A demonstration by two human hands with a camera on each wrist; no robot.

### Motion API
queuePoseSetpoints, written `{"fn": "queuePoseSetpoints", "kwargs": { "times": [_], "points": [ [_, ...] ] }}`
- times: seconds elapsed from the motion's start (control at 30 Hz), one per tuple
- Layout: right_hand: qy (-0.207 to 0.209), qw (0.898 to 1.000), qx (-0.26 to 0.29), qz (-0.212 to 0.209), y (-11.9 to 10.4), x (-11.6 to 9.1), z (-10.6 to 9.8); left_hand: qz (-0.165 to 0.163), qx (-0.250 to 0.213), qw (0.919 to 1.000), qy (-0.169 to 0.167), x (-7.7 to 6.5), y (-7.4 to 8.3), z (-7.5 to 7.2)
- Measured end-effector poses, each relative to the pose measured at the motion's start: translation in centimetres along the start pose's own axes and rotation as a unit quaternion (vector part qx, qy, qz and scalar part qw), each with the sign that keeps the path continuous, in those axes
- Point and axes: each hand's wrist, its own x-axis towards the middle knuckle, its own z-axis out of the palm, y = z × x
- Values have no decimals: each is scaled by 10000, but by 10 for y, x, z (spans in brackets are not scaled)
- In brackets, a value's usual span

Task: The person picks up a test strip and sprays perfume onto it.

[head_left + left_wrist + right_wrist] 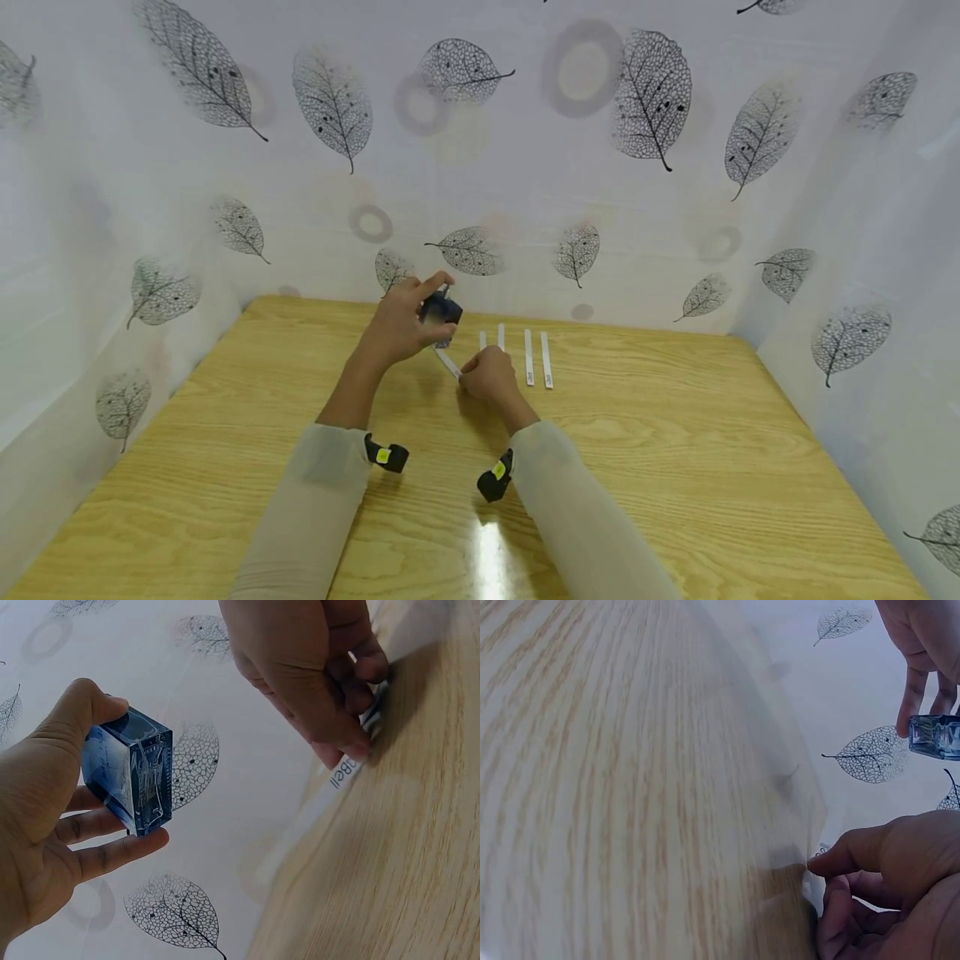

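Note:
My left hand [397,327] grips a blue glass perfume bottle [441,310] above the table, one finger on its top. In the left wrist view the square-edged bottle [127,776] is held between thumb and fingers. My right hand [492,373], low over the wood, pinches the near end of a white paper test strip [447,362]. Printed letters show on that strip [306,814] beside the fingertips, and its far end points toward the underside of the bottle. The right wrist view shows the right thumb and finger closed on it, the strip mostly hidden.
Two more white strips [528,358] lie side by side just right of my right hand. Behind that hand, two further strips [501,335] are partly covered. The wooden table [675,450] ends at a leaf-patterned white curtain [517,183] at the back and sides.

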Motion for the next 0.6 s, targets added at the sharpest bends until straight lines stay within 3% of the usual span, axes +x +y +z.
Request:
{"fn": "queuePoseSetpoints", "kwargs": {
  "times": [0.6],
  "points": [
    [64, 9945, 1043, -44, 4, -1, -23, 13, -124, 9996, 258, -1, -5, -6]
  ]
}}
